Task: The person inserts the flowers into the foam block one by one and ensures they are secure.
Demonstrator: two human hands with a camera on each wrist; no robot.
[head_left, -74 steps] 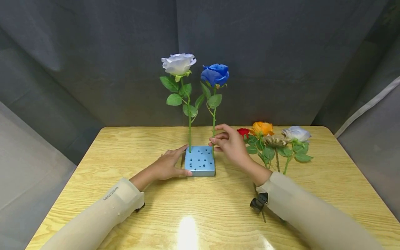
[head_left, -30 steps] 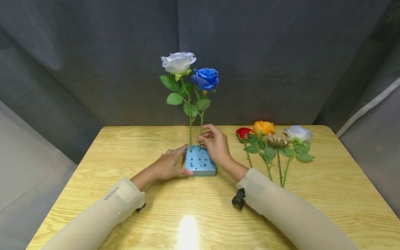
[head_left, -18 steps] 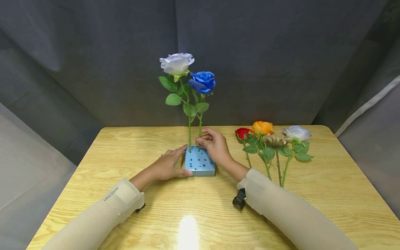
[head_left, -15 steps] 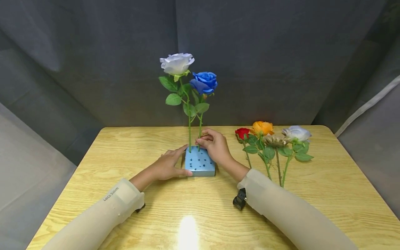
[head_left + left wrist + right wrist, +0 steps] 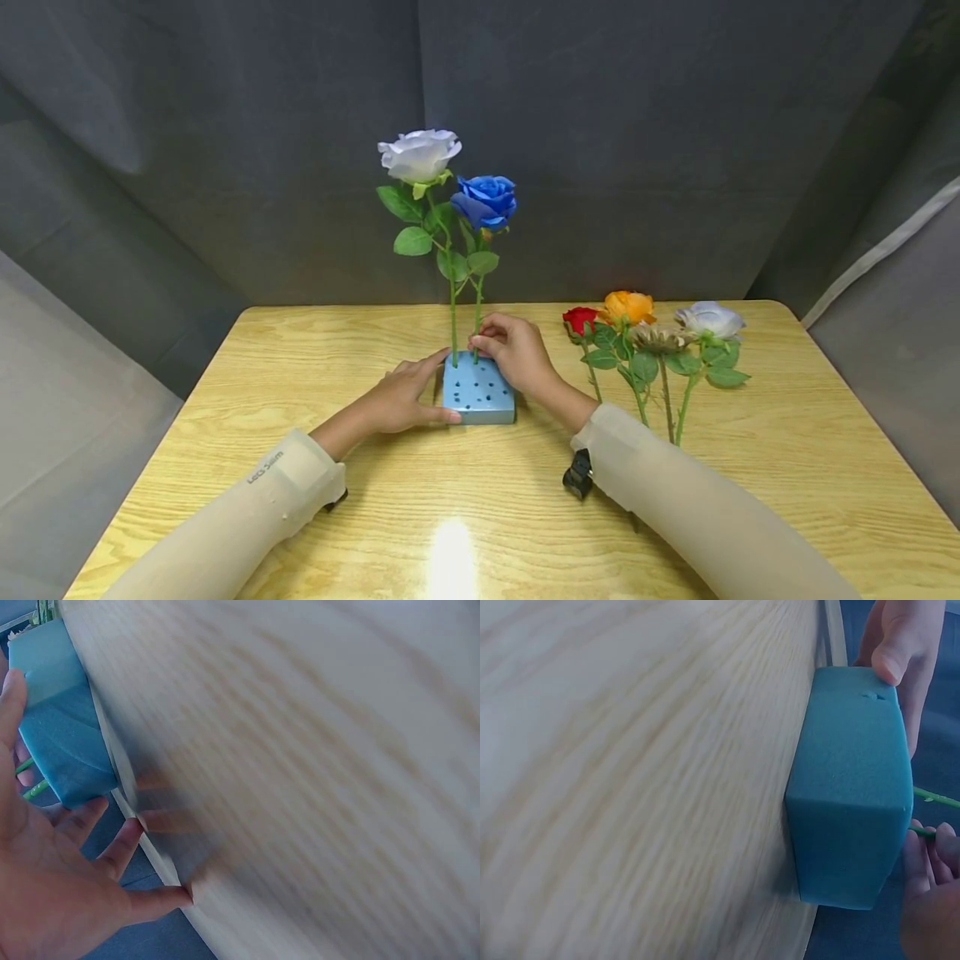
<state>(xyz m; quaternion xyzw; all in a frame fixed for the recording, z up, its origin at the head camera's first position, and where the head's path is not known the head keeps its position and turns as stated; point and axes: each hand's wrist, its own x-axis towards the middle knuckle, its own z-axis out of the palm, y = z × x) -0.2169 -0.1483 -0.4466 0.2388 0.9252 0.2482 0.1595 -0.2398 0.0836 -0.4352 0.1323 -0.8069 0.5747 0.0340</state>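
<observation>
A light blue foam block point(image 5: 480, 398) dotted with holes sits at mid-table. My left hand point(image 5: 401, 398) holds its left side, thumb at the front corner and index finger at the back one. In the left wrist view, other fingers point(image 5: 161, 900) touch the table. A white rose point(image 5: 418, 157) stands upright in the block's back left. Just right of it, a slightly tilted blue rose point(image 5: 484, 202) has its stem end at the block's back edge, where my right hand point(image 5: 517, 357) pinches the stem low down. How deep the stem sits is hidden.
Lying on the table at right are a red rose point(image 5: 581, 321), an orange flower point(image 5: 628, 307), a brownish flower point(image 5: 662, 338) and another white rose point(image 5: 709, 320). The right forearm covers part of their stems. A dark curtain point(image 5: 600, 150) hangs behind the table.
My right hand has carried the blue rose left from the block's right edge to near the white rose, and the bloom has sunk lower. My left hand stays put.
</observation>
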